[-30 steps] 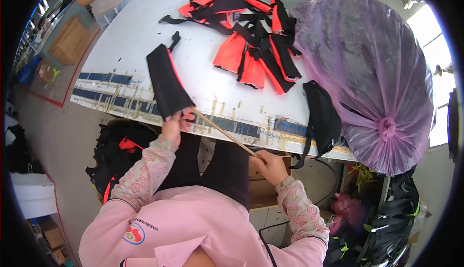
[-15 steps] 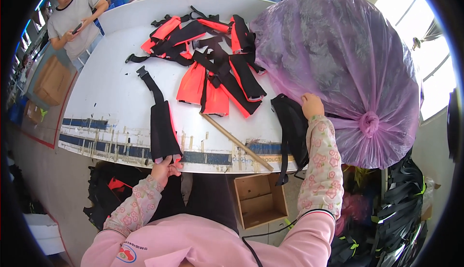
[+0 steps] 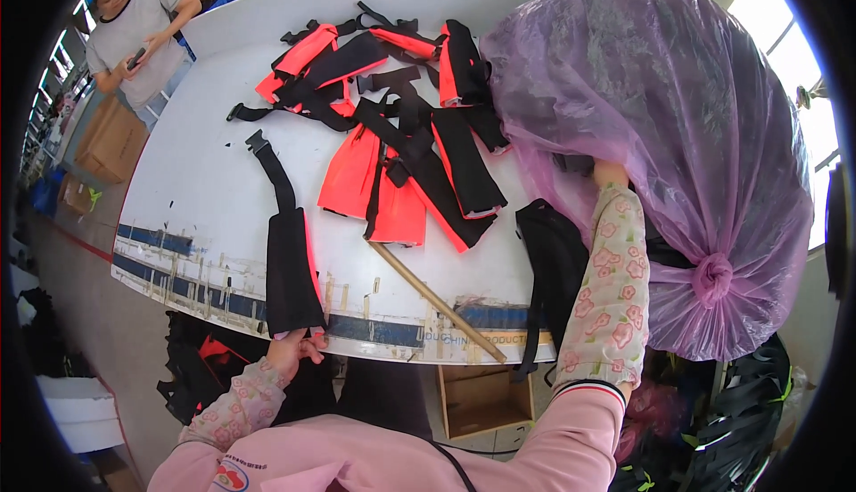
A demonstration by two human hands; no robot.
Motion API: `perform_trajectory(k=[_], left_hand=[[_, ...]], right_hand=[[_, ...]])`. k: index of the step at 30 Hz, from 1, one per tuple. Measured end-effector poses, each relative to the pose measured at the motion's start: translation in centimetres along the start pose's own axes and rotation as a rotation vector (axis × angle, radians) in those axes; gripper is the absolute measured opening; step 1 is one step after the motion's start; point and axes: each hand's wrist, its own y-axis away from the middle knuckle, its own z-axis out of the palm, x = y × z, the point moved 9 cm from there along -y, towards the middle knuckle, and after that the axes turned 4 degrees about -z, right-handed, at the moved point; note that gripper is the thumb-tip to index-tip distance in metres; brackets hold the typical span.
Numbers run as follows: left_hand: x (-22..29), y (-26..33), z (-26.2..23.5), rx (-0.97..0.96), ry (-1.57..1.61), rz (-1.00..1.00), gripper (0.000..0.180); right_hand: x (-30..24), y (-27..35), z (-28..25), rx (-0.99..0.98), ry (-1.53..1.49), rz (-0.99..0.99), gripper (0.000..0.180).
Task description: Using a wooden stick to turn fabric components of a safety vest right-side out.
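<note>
My left hand (image 3: 296,354) is at the table's front edge, its fingers closed on the lower end of a black fabric sleeve (image 3: 292,269) with a bright orange-red side. A black strap with a buckle runs from the sleeve's far end. My right hand (image 3: 610,174) reaches to the side of a big purple plastic bag (image 3: 713,171), where its fingers are hidden. Something dark shows beside them. A black strapped pouch (image 3: 548,256) lies near my right forearm, its strap hanging over the edge. More black and orange-red sleeves (image 3: 374,189) with straps are heaped in the middle.
A thin wooden stick (image 3: 437,300) lies slanting on the white table (image 3: 205,180), which has a raised back rim. Below the front edge stands an open wooden box (image 3: 486,403). Bundles of black straps (image 3: 740,412) hang at the right. A person (image 3: 143,37) holds a phone at the far left.
My right hand has moved away from beside the black pouch, up and right to the purple bag. My left hand stays at the sleeve's lower end. The whole view has shifted slightly.
</note>
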Motion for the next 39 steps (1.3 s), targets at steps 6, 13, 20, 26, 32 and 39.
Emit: perform_trajectory(k=[6,13,20,26,32,39], left_hand=[[-0.1,-0.1,0.3,0.001,-0.022,-0.015,0.031],[-0.3,0.3,0.3,-0.004,0.002,0.000,0.030],[-0.3,0.3,0.2,-0.005,-0.030,0.014,0.032],[-0.1,0.4,0.4,-0.069,0.037,-0.035,0.037],[2.6,1.1,2.8,-0.221,0.149,-0.002,0.034],[3.1,1.7,2.7,-0.216,0.195,0.045,0.031]], right_hand=[[1.7,1.6,4.9,0.013,-0.370,0.371,0.032],[3.0,5.3,7.0,0.030,-0.696,0.729,0.023],[-0.5,13.7,2.7,-0.126,-1.223,0.821,0.013],[-12.7,30.7,0.4,-0.472,-1.336,0.666,0.008],[-23.0,39.6,-6.3,-0.458,-0.471,-0.440,0.028],[-32.8,46.8,-9.0,-0.561,-0.196,-1.125,0.045]])
